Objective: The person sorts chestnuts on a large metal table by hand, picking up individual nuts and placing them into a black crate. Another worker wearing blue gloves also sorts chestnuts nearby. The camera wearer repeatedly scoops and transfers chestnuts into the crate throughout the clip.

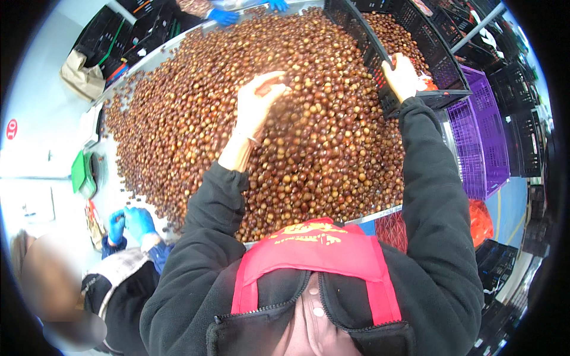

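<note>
A wide heap of small, round, glossy brown fruits or nuts (314,130) covers the work table; their exact kind I cannot make out. Above the middle of the heap is my left hand (254,101), its thumb and fingers curved with a gap between them and no piece visible in it. My right hand (402,78) grips the near left rim of a black plastic crate (371,53) at the right of the heap. More of the same round pieces (396,35) lie inside this crate, and something red-orange (426,83) shows beside that hand.
Purple crates (475,136) stand right of the table, with stacked black crates (522,118) beyond. A co-worker's blue-gloved hands (138,222) are at the lower left; another's blue glove (224,16) rests at the far edge. A green scoop-like container (83,172) sits left.
</note>
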`<act>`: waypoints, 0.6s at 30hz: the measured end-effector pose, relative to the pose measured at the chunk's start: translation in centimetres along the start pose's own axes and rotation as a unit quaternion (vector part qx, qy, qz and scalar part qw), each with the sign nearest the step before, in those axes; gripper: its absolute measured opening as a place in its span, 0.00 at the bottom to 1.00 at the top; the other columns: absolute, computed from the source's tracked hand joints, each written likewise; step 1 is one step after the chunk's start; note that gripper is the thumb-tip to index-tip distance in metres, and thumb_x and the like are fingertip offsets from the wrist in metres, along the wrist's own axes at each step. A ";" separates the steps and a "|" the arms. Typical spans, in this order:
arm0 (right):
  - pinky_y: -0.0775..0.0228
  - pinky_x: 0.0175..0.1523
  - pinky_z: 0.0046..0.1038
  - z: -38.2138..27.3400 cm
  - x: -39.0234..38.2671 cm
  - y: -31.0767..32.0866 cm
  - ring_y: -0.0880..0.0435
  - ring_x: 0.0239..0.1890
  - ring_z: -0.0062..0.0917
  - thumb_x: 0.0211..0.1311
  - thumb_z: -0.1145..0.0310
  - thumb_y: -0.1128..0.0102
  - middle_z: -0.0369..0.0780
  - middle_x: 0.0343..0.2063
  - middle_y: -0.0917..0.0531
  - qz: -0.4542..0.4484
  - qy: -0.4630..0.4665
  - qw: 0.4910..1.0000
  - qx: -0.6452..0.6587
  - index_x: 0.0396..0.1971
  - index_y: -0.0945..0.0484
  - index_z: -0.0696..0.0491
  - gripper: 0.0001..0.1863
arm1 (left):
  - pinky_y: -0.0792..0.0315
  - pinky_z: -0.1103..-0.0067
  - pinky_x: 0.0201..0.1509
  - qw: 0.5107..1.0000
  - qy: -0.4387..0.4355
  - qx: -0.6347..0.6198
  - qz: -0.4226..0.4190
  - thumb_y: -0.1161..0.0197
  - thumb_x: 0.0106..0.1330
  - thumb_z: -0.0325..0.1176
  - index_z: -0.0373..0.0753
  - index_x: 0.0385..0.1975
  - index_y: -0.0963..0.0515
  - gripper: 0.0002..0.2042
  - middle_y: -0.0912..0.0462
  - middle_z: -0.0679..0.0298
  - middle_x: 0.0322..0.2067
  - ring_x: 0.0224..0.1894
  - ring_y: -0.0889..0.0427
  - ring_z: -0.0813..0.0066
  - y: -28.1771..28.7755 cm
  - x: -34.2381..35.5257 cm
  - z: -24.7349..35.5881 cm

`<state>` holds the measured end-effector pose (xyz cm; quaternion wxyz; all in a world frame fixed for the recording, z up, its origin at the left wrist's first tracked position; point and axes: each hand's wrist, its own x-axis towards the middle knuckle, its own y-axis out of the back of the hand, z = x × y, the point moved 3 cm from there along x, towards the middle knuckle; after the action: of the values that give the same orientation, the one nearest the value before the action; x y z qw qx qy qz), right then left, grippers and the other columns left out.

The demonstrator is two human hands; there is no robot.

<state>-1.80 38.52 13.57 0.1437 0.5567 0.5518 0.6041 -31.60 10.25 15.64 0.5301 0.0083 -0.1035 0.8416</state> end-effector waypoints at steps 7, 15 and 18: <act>0.22 0.41 0.26 -16.4 -14.1 1.8 0.14 0.34 0.25 0.68 0.72 0.36 0.38 0.35 0.12 -0.129 -0.084 0.779 0.607 0.42 0.16 0.56 0.06 | 0.18 0.78 0.54 0.996 0.031 0.029 0.073 0.34 0.69 0.19 0.31 0.54 0.19 0.15 0.13 0.60 0.48 0.46 0.12 0.73 2.7 -11.6 2.2; 0.22 0.41 0.23 -26.5 -24.4 7.3 0.13 0.36 0.21 0.75 0.65 0.38 0.41 0.36 0.13 -0.410 -0.126 0.577 0.695 0.56 0.21 0.60 0.17 | 0.18 0.79 0.48 0.969 -0.064 0.229 0.070 0.33 0.65 0.19 0.34 0.48 0.16 0.13 0.14 0.60 0.45 0.43 0.12 0.72 3.3 -19.5 1.0; 0.20 0.41 0.23 -26.1 -25.3 7.4 0.12 0.37 0.23 0.73 0.67 0.35 0.43 0.36 0.12 -0.428 -0.133 0.592 0.670 0.54 0.21 0.62 0.17 | 0.18 0.77 0.47 0.952 -0.097 0.283 0.061 0.32 0.64 0.19 0.35 0.48 0.15 0.13 0.14 0.58 0.45 0.43 0.11 0.68 2.8 -20.5 0.7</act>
<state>-11.66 2.77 12.72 0.0442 0.2696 0.9506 -0.1473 -25.16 -9.27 13.37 0.4413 0.2336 0.0873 0.8620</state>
